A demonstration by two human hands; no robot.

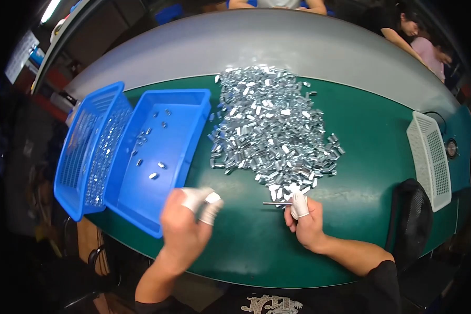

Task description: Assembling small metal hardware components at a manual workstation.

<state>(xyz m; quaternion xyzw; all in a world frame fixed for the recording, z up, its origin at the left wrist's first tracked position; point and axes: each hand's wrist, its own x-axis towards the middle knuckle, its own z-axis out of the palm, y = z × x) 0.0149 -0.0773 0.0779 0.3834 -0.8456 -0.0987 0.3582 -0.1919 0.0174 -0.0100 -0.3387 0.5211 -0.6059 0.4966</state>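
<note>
- metal parts (272, 131), small shiny silver pieces, heaped in a big pile on the green table mat (361, 157), from mid table down to just ahead of the right hand
- right hand (307, 222) at the near edge of the pile, white finger cots on the fingertips (298, 205), fingers pinched shut on a thin metal pin (273, 203) that sticks out level toward the left
- pin tip lies just below the lowest parts of the pile
- left hand (186, 225) over the near right corner of the blue tray (157, 157), white cots on thumb and fingers, fingers curled together; cannot tell if it holds a part
- blue tray tilted, left of the pile, a few loose silver parts scattered inside
- blue mesh basket (86, 152) under and left of the tray, more silver parts visible through its side
- white mesh basket (429, 157) at the right table edge, well apart from the hands
- black fan-like round thing (413, 220) near the right forearm
- other people at the far side of the grey table (298, 47), only arms and shoulders show
</note>
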